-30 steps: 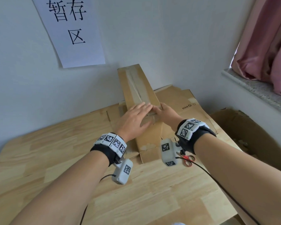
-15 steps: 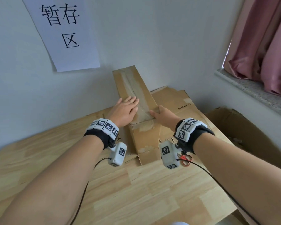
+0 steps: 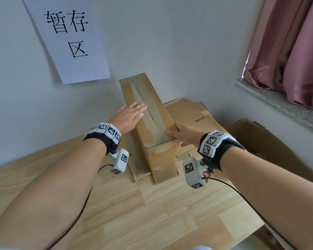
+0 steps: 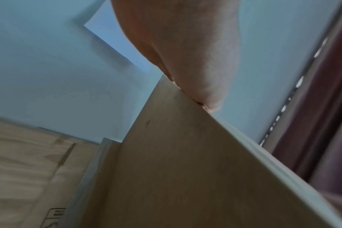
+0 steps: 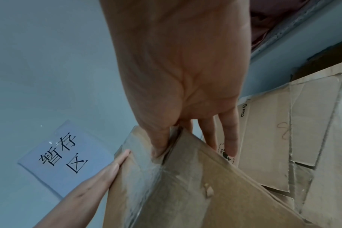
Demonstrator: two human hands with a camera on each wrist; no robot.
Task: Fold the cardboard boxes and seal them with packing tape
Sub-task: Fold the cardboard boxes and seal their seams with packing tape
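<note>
Head view: long cardboard box [image 3: 148, 112] on wooden table [image 3: 152, 213], far end against the wall. Packing tape [image 3: 148, 114] runs along the box's top seam. Left hand [image 3: 128, 116]: fingers straight and together, flat on the box's left top edge. Right hand [image 3: 186, 134]: thumb on the tape, fingers down the box's right side, gripping. Flattened cardboard [image 3: 192, 114] lies right of the box; paper sign [image 3: 69, 37] hangs above it.

- Left hand [image 3: 128, 117] laid flat, fingers straight and together, on the upper left face of the cardboard box [image 3: 153, 127].
- Right hand [image 3: 184, 135] at the box's right edge, thumb on top, fingers down its side.
- Both forearms extended forward.
</note>
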